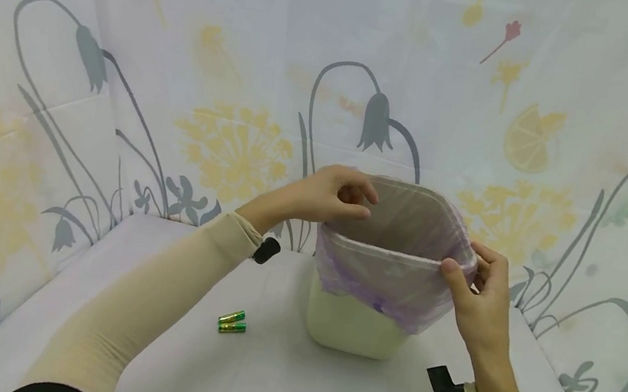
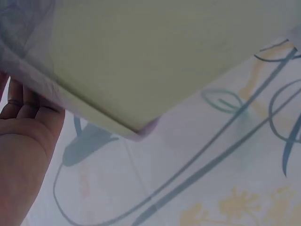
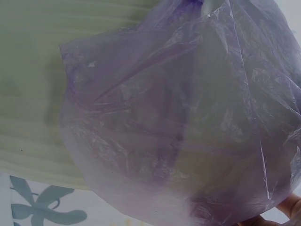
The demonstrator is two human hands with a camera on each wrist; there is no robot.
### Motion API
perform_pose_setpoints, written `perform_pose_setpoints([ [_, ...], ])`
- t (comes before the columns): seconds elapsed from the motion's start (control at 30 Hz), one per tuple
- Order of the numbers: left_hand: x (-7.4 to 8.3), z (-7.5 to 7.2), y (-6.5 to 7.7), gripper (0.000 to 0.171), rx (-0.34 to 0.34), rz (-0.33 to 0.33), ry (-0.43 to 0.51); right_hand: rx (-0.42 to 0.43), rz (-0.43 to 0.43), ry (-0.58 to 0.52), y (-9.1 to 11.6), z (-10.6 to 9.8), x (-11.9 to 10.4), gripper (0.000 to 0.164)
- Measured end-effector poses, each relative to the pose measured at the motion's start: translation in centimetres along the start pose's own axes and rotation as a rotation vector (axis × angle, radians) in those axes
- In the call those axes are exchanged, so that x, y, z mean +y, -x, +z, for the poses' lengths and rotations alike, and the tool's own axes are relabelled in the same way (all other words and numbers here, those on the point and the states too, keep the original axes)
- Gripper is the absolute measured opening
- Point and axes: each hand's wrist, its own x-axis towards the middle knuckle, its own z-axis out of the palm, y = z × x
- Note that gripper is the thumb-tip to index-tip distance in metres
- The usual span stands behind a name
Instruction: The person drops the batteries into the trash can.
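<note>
A pale green bin (image 1: 353,325) stands on the table, lined with a translucent purple trash bag (image 1: 381,276) whose top is folded over the rim. At the bag's right side my right hand (image 1: 483,297) grips the lined rim, thumb on the front edge and fingers round the outside. My left hand (image 1: 332,195) is at the left of the opening, fingers loosely bent, thumb and index apart with nothing visible between them. In the left wrist view the bag and bin (image 2: 141,61) partly hide its fingers. Purple film (image 3: 141,117) fills much of the right wrist view.
Two green and gold batteries (image 1: 232,322) lie side by side on the white tabletop (image 1: 264,376), left of the bin. A patterned cloth (image 1: 239,45) with flowers hangs behind and at both sides.
</note>
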Motion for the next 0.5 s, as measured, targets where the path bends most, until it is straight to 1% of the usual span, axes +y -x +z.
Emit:
perform_pose_setpoints([
  [0.17,-0.3,-1.3,2.5,0.018,0.099,0.048,0.052,0.007,-0.015,-0.014,-0.2,-0.1,-0.2,0.052],
  [0.27,-0.6,-2.1,3.9,0.017,0.139,0.049,0.062,0.008,-0.026,-0.015,-0.3,-0.2,-0.3,0.051],
  [0.4,-1.5,-2.8,5.7,0.019,0.137,0.012,0.033,0.014,-0.035,-0.027,-0.4,-0.2,-0.4,0.050],
  [0.5,-2.7,-2.7,7.2,0.019,0.123,-0.028,0.013,0.015,-0.031,-0.029,-0.3,-0.1,-0.4,0.050],
])
